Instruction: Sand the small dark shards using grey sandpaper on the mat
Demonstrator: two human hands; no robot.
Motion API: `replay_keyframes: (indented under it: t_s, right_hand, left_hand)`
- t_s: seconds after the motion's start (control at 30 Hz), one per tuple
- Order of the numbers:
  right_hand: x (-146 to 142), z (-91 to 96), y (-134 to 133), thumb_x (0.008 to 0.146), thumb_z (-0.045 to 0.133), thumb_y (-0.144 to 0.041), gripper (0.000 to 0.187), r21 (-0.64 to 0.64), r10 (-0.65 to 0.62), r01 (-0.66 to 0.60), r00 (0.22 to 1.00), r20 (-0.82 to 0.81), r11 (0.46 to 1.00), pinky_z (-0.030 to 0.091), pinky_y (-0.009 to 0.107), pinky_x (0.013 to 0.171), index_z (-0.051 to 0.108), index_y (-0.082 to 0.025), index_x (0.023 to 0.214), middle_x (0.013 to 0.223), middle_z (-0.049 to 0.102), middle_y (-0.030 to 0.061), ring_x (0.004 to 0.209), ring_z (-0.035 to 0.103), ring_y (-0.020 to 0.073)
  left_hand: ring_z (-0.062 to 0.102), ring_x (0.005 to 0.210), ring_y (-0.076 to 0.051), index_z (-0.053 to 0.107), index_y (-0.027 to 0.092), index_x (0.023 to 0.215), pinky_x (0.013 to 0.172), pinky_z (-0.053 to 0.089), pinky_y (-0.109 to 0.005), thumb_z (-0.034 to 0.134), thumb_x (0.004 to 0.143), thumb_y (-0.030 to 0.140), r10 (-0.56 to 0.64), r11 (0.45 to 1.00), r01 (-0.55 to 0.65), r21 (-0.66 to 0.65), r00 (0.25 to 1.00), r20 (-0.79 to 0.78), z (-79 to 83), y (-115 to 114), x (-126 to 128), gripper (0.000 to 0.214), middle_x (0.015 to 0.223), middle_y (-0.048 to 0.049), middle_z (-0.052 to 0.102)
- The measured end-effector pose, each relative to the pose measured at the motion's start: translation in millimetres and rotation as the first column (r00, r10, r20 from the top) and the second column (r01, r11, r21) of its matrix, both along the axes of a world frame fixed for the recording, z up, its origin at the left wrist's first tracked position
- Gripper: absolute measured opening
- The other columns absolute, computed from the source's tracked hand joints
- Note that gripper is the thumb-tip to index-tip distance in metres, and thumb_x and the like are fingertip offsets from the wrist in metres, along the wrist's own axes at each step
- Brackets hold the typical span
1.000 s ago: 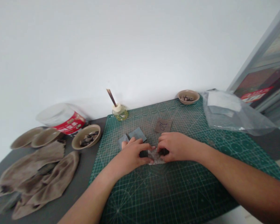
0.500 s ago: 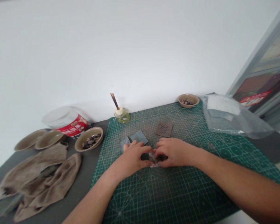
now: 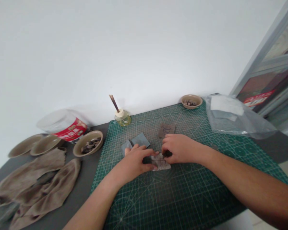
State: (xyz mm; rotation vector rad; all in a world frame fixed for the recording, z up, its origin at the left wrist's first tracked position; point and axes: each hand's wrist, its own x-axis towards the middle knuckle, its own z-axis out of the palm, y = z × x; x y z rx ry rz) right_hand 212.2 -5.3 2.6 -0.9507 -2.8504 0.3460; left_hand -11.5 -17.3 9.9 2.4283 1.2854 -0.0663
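Observation:
My left hand (image 3: 132, 164) and my right hand (image 3: 180, 148) meet over a crumpled, pale sheet of paper (image 3: 161, 163) on the green cutting mat (image 3: 182, 198). Under my left fingertips sits a small dark piece (image 3: 147, 160), and my right fingertips pinch another dark piece (image 3: 167, 153) at the paper's edge. Just beyond my left hand lie grey-blue squares of sandpaper (image 3: 140, 140). Past my right hand is a brown card (image 3: 166, 130) with handwritten marks.
A tan bowl of dark pieces (image 3: 88, 143) stands left of the mat, and a smaller bowl (image 3: 191, 101) stands at its far edge. Also there are a glass jar with a stick (image 3: 122, 118), a red-labelled tub (image 3: 67, 124), tan dishes (image 3: 45, 144), stained rags (image 3: 36, 188) and a plastic bag (image 3: 237, 118).
My hands have drawn slightly apart, and more of the pale paper now shows between them. The view has shifted a little as my head moved.

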Motion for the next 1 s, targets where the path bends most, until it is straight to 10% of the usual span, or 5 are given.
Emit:
replay_keyframes:
  t_s: [1.0]
  right_hand:
    - [-2.7,1.1,-4.0,0.078,0.068,-0.036,0.022,-0.035,-0.155,0.154,0.988,-0.018,0.987,0.043,0.032,0.077,0.071,-0.017,0.088,0.086,0.067,0.0064,0.088,0.059,0.0231]
  left_hand:
    - [0.046,0.106,-0.031,0.063,0.035,0.118,0.084,0.03,-0.041,0.067,0.081,0.045,0.006,0.999,-0.005,-0.034,0.999,0.038,0.9,-2.3,-0.8,0.039,0.102,-0.0038,0.062]
